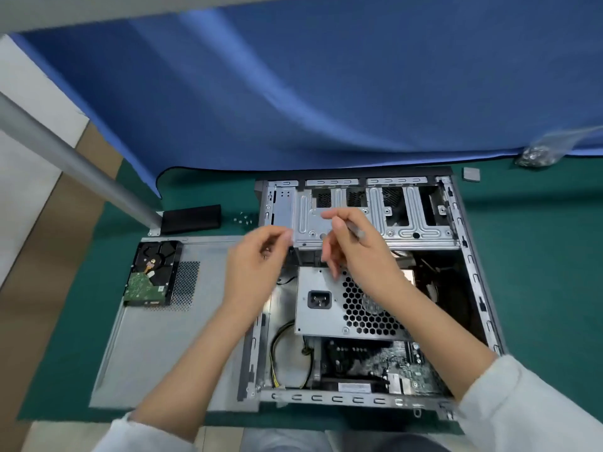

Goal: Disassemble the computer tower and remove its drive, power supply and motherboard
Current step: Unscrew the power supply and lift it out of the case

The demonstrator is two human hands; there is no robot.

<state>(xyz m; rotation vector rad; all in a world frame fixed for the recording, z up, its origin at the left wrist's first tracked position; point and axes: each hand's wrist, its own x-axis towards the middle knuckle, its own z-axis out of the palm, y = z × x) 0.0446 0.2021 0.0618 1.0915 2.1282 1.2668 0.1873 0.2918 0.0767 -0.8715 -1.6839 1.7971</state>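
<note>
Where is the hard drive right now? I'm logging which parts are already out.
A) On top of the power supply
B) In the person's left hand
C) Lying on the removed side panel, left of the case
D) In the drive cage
C: the hard drive lies circuit board up on the side panel, outside the case.

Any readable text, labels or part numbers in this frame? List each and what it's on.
None can be read.
White sticker on the motherboard: print too small and blurred.
Hard drive lying circuit-board side up on the side panel: small white label on its board, unreadable.
Power supply: only the socket and vent grille show, no label in view.
Small grey tag on the green mat: no legible marking.
</note>
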